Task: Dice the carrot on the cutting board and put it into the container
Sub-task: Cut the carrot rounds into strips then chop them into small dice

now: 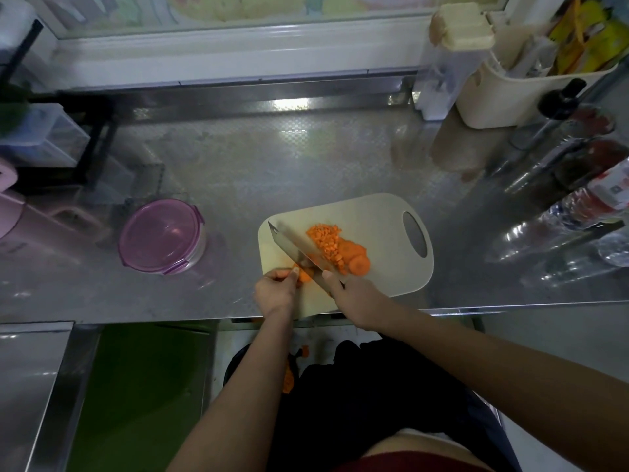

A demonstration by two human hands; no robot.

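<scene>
The carrot (304, 271) is on the cutting board (374, 212), near the front left corner. Only a small piece of it is left to cut here. It sits just past the fingertips of the left hand (275, 290), between that hand and the knife (299, 248). The left hand is curled over, and its fingers pinch the piece to hold it down on the board.

The right hand (354, 298) is closed around the knife handle, with one finger resting on top of the blade. The blade runs from this hand away and to the left, with its tip near the far left edge of the board. The blade lies right beside the held piece, on its right, and seems to touch it.

So the next cut is very close to the left fingers. I think they should stay tucked back.

On the other side of the blade is a pile of small diced bits (326, 241), and next to it a few round slices (357, 258) not yet diced.

The container (160, 236) is on the worktop (306, 158), well to the left of the board. Its purple lid is on. The left hand is the nearer one to it. I think the lid must come off before any carrot goes in.
</scene>
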